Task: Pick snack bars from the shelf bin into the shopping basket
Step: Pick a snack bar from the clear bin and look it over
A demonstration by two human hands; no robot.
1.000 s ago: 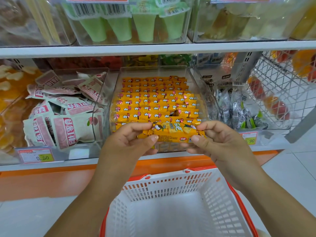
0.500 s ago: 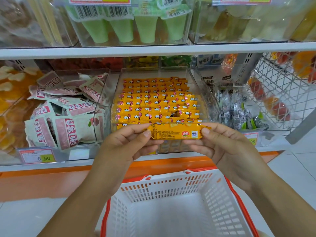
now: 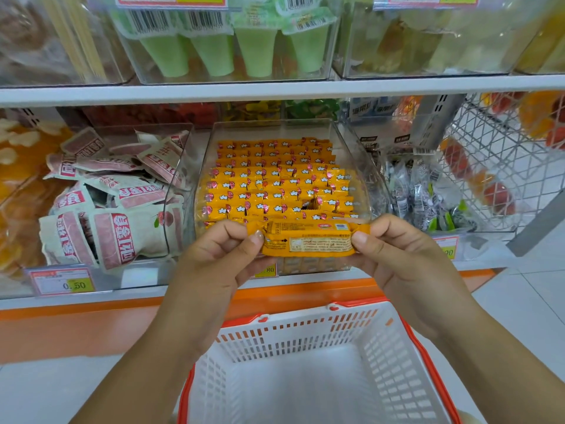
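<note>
Holding one bar (image 3: 307,240) out of the bin (image 3: 360,166), pinched by its ends between left hand (image 3: 220,255) and right hand (image 3: 397,252), above the basket (image 3: 305,328), which shows nothing inside; many bars remain in the bin, drop pending.

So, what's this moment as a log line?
left hand: pinches snack bar end | right hand: pinches other end | shopping basket: below, bar not in

Bright, even shop light, glare on the clear bin (image 3: 356,154) walls, wide-angle bowing and soft edges.
</note>
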